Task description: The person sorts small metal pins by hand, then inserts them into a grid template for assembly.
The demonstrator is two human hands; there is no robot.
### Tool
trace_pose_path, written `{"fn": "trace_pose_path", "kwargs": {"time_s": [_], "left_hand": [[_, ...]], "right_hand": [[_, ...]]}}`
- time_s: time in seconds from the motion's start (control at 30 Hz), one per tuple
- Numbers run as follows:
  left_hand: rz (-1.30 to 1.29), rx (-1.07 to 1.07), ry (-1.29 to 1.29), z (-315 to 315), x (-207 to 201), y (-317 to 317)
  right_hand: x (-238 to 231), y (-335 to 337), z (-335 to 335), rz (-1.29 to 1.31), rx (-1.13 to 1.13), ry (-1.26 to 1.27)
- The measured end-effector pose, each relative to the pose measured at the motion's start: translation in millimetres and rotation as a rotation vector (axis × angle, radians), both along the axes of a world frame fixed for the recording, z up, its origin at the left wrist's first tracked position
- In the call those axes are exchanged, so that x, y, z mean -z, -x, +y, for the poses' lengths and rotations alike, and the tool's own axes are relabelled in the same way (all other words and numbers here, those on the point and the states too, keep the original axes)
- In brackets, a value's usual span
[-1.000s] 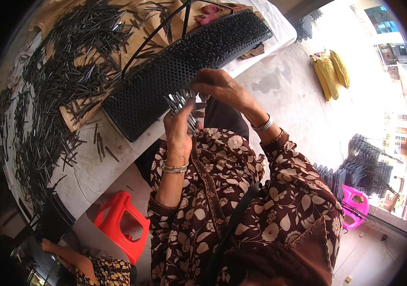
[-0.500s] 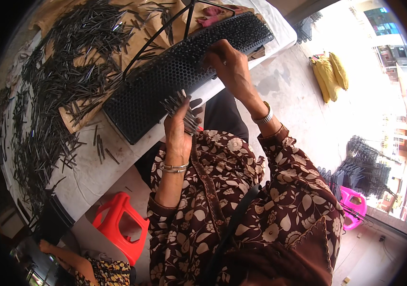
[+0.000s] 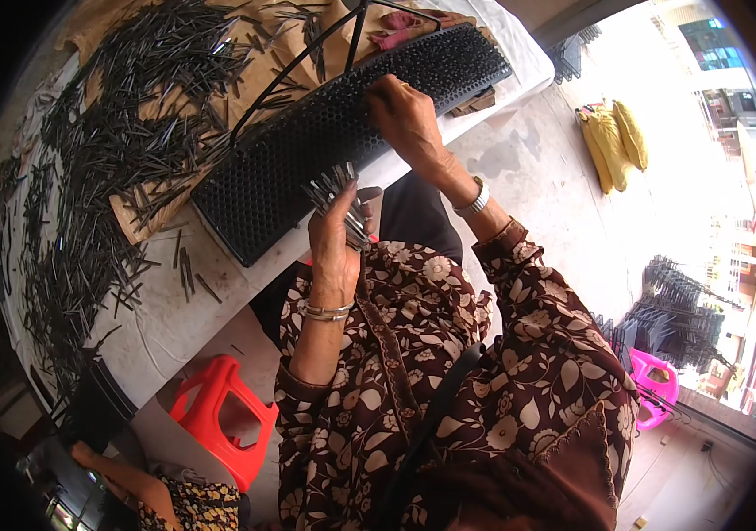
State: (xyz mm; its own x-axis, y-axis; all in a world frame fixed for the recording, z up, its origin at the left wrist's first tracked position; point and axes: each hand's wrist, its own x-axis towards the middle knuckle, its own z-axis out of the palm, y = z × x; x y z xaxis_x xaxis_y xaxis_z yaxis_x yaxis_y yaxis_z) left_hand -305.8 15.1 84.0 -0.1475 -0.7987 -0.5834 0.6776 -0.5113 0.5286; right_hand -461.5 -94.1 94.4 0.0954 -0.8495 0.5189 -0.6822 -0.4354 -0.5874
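Note:
My left hand (image 3: 332, 243) is closed around a bundle of thin dark sticks (image 3: 332, 186) with shiny ends, which fan out above the thumb. It hovers just off the near edge of a long black rack (image 3: 258, 199) full of round holes. Over the middle of that rack is my right hand (image 3: 409, 128), its fingers bent and pinched downward; whatever they grip is hidden behind the hand. Toward the rack's far right end, small glossy tips fill the holes, while the left part shows open holes.
A big heap of loose dark sticks (image 3: 95, 168) covers brown paper (image 3: 130, 217) on the white-covered table (image 3: 165, 327). A thin black metal frame (image 3: 303, 71) rises behind the rack. Around stand a red stool (image 3: 227, 425), yellow sacks (image 3: 613, 146), a pink stool (image 3: 652, 403) and another person (image 3: 179, 500).
My right hand has shifted slightly left along the rack, its fingers lower and more tucked in. My left hand and its bundle have turned only a little.

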Motion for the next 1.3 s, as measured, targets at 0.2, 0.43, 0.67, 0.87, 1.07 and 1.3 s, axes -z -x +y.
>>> {"fn": "trace_pose_path", "kwargs": {"time_s": [0.2, 0.43, 0.67, 0.87, 1.07, 1.3], "left_hand": [[0.004, -0.020, 0.067, 2, -3, 0], [-0.042, -0.041, 0.050, 2, -3, -2], [-0.089, -0.002, 0.080, 2, -2, -3], [-0.124, 0.036, 0.077, 5, -8, 1], [-0.106, 0.011, 0.100, 2, -4, -2], [-0.036, -0.010, 0.064, 1, -3, -4]], "right_hand": [[7, -2, -1, 0.139, 0.003, -0.010], [3, -3, 12, 0.278, 0.083, -0.001], [-22, -6, 46, -0.132, -0.470, -0.594], [-40, 1, 41, -0.008, -0.505, -0.820], [-34, 3, 42, -0.266, -0.499, -0.754], [-39, 2, 35, -0.359, -0.258, -0.663]]}}
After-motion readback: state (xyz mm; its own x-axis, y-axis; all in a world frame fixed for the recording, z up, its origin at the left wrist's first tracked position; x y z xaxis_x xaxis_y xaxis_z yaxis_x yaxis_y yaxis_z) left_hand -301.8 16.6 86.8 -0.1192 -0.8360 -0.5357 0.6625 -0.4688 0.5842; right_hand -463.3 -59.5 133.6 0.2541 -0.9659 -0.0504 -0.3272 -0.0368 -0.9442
